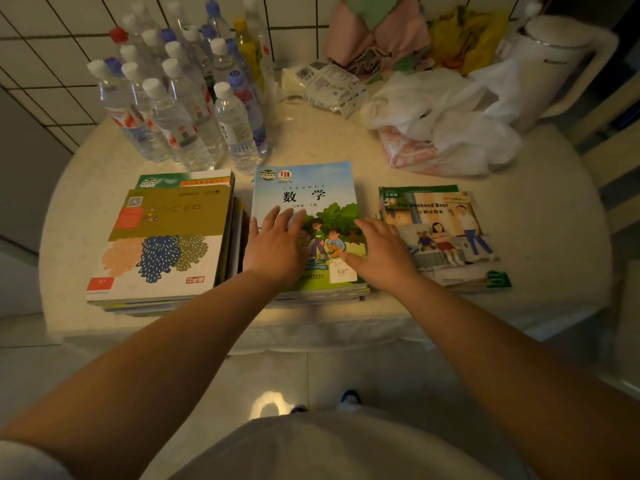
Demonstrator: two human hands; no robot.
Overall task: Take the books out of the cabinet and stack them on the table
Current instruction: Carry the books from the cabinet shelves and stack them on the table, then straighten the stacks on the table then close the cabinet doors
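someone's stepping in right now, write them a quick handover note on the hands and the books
Left hand: open, fingers flat on the maths book topping the middle stack.
Right hand: open, resting on that book's right edge.
Books: three stacks along the near side of the table: left stack tallest, the middle one, and a thin right stack topped by The Weekend Bear.
Done: these books are stacked on the table.
Left: the cabinet is out of view, so check it for remaining books; square the piles.

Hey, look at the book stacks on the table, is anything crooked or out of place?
Slightly. On the left stack, the top book sits offset, leaving a green-topped book's far edge showing. The right pile is turned a bit clockwise. The middle stack under both hands looks square.
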